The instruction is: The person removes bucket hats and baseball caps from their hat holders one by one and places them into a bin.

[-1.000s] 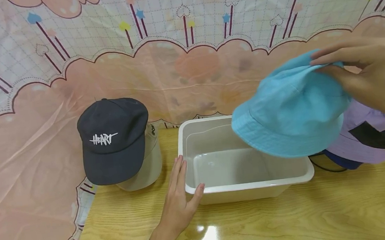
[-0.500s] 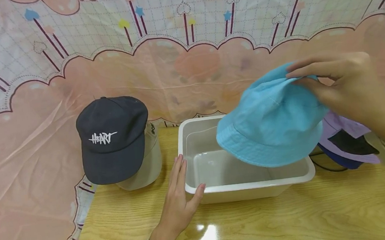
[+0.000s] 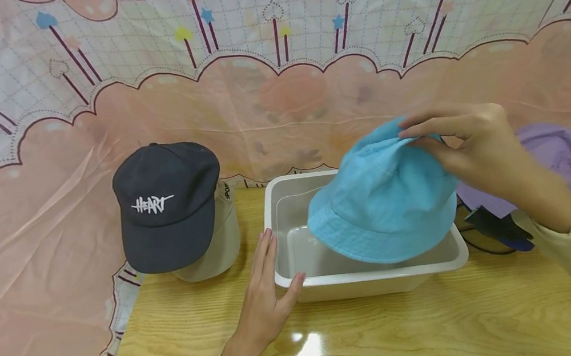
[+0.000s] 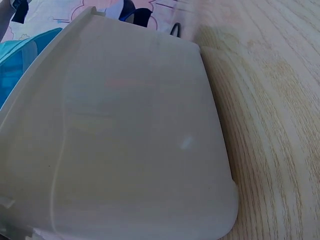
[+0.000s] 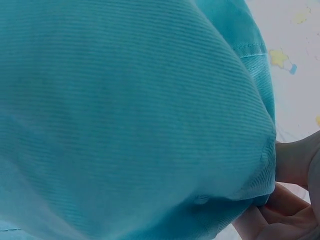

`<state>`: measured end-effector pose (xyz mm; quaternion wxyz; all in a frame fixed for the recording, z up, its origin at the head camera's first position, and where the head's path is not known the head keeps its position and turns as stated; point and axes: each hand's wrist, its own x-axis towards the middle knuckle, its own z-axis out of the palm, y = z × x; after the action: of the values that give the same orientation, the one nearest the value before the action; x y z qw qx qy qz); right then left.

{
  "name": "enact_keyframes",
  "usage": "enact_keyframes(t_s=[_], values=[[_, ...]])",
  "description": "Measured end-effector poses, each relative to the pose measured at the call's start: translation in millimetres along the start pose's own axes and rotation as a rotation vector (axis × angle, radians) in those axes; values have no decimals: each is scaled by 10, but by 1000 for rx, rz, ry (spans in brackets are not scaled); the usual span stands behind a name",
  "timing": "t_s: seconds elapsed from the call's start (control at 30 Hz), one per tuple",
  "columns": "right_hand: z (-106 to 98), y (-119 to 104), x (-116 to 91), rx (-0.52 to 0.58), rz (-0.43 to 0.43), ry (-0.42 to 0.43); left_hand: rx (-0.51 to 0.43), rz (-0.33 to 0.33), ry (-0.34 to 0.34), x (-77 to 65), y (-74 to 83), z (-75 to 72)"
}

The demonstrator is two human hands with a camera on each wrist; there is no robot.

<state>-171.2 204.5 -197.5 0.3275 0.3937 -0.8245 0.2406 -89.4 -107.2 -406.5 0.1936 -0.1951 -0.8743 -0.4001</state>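
My right hand [image 3: 468,143] pinches the crown of a light blue bucket hat [image 3: 385,197], brim down, over the right part of a white plastic bin [image 3: 357,277]. In the right wrist view the hat's ribbed cloth [image 5: 135,110] fills most of the picture, with the fingers [image 5: 285,215] at its lower right edge. My left hand [image 3: 261,300] rests on the bin's left front corner, fingers straight along the rim. From the left wrist the bin's side [image 4: 135,130] shows large, and a bit of the blue hat [image 4: 22,60] stands beyond its rim.
A dark cap with white HEART lettering [image 3: 166,206] lies on a beige cap [image 3: 221,241], left of the bin. To the right, partly behind my arm, is a purple hat [image 3: 557,155], with dark blue [image 3: 521,243] showing under it. A patterned cloth [image 3: 279,115] hangs behind the wooden table [image 3: 383,335].
My right hand has carried the blue bucket hat leftward and down, from the bin's right side to over its opening. The left hand stays at the rim.
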Motion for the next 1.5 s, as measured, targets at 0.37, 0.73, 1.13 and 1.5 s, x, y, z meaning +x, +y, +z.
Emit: enact_keyframes(t_s=[0.37,0.73,1.13,1.5], values=[[196,30,-48,70,15,3,-7,8,5,-4,-8,2],[428,102,-86,78,21,-4,-8,3,2,1,-15,5],[615,172,-136,79,77,-71,-11,13,14,3,-15,10],[799,184,-168,112,58,-107,-11,38,33,2,-30,18]])
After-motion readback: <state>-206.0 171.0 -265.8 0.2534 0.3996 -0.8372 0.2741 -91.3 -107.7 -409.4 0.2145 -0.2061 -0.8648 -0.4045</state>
